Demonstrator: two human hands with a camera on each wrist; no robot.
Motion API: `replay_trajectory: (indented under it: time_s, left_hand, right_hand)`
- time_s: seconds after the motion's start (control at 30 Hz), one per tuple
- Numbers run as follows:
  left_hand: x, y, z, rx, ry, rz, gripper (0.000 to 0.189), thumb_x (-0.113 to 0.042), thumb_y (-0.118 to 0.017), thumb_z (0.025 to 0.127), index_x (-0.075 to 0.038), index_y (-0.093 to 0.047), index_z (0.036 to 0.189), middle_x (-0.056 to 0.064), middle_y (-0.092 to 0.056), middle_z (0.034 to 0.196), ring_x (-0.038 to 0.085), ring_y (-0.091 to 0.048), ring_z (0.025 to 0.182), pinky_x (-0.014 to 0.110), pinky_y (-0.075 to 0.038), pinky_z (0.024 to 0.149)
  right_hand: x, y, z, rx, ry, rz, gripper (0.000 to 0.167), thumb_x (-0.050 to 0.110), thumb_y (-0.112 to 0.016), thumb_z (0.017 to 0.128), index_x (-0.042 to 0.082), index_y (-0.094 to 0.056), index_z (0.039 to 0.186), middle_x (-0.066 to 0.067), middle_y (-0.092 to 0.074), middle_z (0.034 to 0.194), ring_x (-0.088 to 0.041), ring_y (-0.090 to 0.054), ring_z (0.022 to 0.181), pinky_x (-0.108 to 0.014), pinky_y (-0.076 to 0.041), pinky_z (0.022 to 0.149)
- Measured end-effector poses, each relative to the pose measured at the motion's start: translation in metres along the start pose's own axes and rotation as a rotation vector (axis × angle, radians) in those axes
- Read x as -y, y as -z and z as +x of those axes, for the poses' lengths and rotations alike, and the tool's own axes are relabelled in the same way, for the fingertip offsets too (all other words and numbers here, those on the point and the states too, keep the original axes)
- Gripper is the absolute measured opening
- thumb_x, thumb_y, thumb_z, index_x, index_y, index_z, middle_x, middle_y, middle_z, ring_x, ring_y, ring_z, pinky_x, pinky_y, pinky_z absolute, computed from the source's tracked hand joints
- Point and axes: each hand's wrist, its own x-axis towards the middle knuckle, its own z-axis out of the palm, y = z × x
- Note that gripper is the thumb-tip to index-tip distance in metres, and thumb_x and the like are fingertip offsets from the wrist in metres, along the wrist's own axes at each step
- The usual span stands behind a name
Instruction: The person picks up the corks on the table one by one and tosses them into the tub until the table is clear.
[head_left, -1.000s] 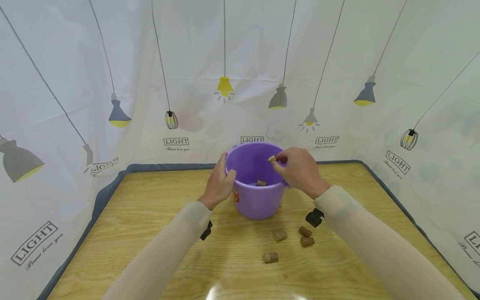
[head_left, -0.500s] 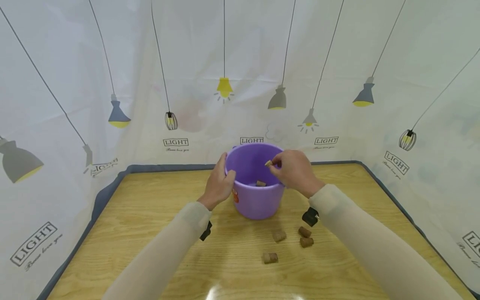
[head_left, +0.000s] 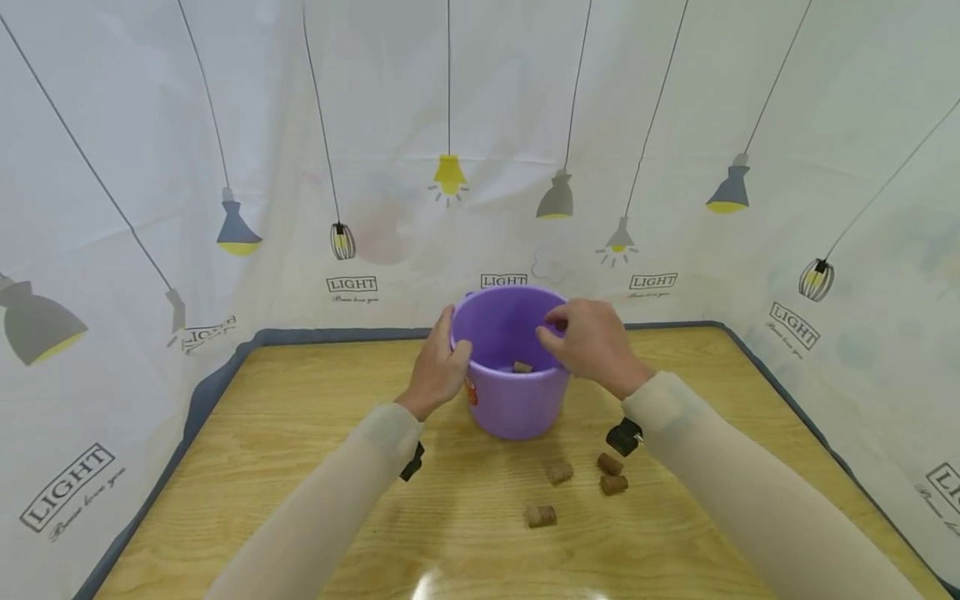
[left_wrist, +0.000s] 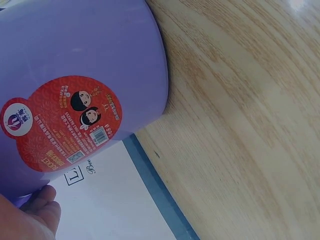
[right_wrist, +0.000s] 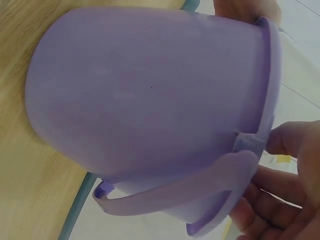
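Note:
A purple plastic bucket point(head_left: 517, 404) stands upright on the wooden table. My left hand point(head_left: 437, 371) grips its left rim, thumb at the front of the rim and fingers along the outer side. My right hand point(head_left: 596, 342) is over the right rim, thumb and index finger apart; no cork shows between them. In the right wrist view its fingers point(right_wrist: 272, 190) are loosely bent beside the rim and the handle point(right_wrist: 170, 197). One cork point(head_left: 522, 367) is visible inside the bucket; the rest of the bottom is hidden by the front wall.
Several corks lie on the table in front of the bucket, among them a pale cork point(head_left: 559, 472), a darker cork point(head_left: 613, 484) and a nearer cork point(head_left: 542, 516). White cloth point(head_left: 390, 242) printed with lamps encloses the table's back and sides.
The cork that my right thumb and index finger pinched over the bucket has left them, and those fingers have parted. My left hand and the bucket stay in place.

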Motion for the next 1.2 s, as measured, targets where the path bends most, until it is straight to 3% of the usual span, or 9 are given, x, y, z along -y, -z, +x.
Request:
replay_trajectory:
  time_s: [0.63,0.9,1.2]
  left_hand:
    - [-0.002,0.001,-0.001,0.005,0.000,-0.004,0.072,-0.019,-0.040,0.100,-0.008,-0.012,0.165,0.012,-0.024,0.168,0.030,-0.031,0.151,0.047,-0.026,0.123]
    - [-0.002,0.002,-0.001,0.004,0.004,-0.002,0.072,-0.019,-0.040,0.100,-0.009,-0.013,0.165,0.011,-0.025,0.168,0.030,-0.031,0.151,0.047,-0.026,0.123]
    - [0.000,0.001,0.000,0.008,0.005,-0.005,0.072,-0.020,-0.040,0.100,-0.008,-0.012,0.165,0.011,-0.024,0.168,0.029,-0.030,0.151,0.047,-0.025,0.123]
  right_hand:
    - [-0.011,0.019,-0.017,-0.086,0.005,0.076,0.027,0.025,-0.072,0.093,0.003,-0.080,0.105,-0.011,-0.076,0.097,-0.025,-0.067,0.086,-0.041,-0.055,0.075]
    - [-0.020,0.024,-0.026,-0.111,-0.001,0.104,0.028,0.025,-0.073,0.094,0.001,-0.078,0.108,-0.014,-0.075,0.106,-0.032,-0.071,0.096,-0.048,-0.057,0.084]
    - [-0.026,0.024,-0.036,-0.149,0.020,0.086,0.033,0.027,-0.072,0.095,0.001,-0.076,0.115,-0.016,-0.075,0.113,-0.036,-0.066,0.108,-0.055,-0.051,0.095]
